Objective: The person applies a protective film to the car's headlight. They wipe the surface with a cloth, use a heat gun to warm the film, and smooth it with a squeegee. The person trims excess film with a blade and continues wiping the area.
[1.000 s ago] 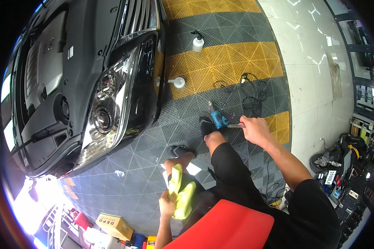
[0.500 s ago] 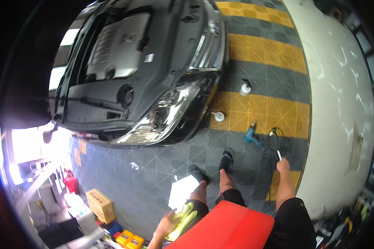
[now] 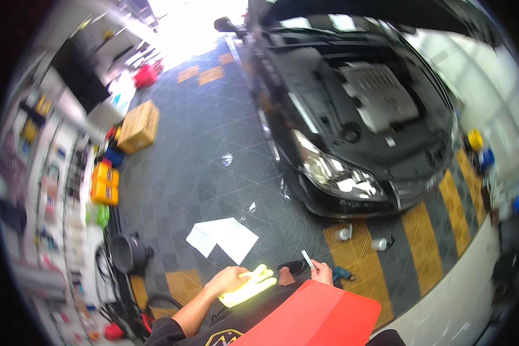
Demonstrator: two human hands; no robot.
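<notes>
My left hand (image 3: 229, 281) is closed on a fluorescent yellow glove (image 3: 249, 288), its finger-like ends hanging loose in front of my body. Between the fingers of my right hand (image 3: 322, 273) a thin white stick (image 3: 307, 259) points up and away; what kind it is I cannot tell. A smooth red panel (image 3: 311, 314) lies across the front of my body, just below the right hand. Beyond both hands, creased white paper sheets (image 3: 225, 236) lie on the floor.
A black car (image 3: 357, 144) with its hood raised stands ahead right. Two white bottles (image 3: 379, 244) are on the floor by its bumper. A teal power tool (image 3: 343, 274) lies beyond my right hand. At left are a cardboard box (image 3: 139, 127), yellow containers (image 3: 105, 184) and a dark bucket-shaped thing (image 3: 128, 252).
The view has swung left, so the car now appears farther right. My right hand has come in from far right toward my body, still with the white stick. My left hand keeps the glove.
</notes>
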